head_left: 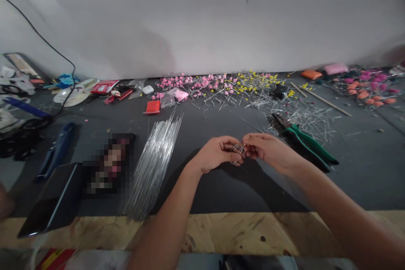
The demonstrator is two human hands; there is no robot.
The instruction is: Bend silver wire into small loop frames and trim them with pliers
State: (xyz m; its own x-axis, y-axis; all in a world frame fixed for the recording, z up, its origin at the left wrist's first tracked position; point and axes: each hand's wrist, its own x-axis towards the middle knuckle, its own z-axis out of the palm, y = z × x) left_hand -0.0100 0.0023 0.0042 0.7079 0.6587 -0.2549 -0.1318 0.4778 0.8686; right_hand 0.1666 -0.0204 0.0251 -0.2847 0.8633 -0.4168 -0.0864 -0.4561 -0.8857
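Note:
My left hand (218, 152) is closed round a small bundle of bent silver wire (238, 149), held above the dark table top. My right hand (262, 145) meets it from the other side, its fingertips pinched at the wire's edge. Just what the right fingertips grip is partly hidden. To the left of my hands lies a thick sheaf of long straight wires (158, 156). Pliers with green and black handles (305, 141) rest beyond my right wrist, close to a scatter of short cut wires (313, 118).
Wires tipped with pink (196, 82) and yellow (257, 81) blobs are heaped along the wall, and orange-tipped ones (368, 95) lie far right. A red packet (152, 107), a blue stapler-like tool (57, 149) and a dark tablet-like device (52, 200) are leftward. A wooden edge (228, 232) borders the front.

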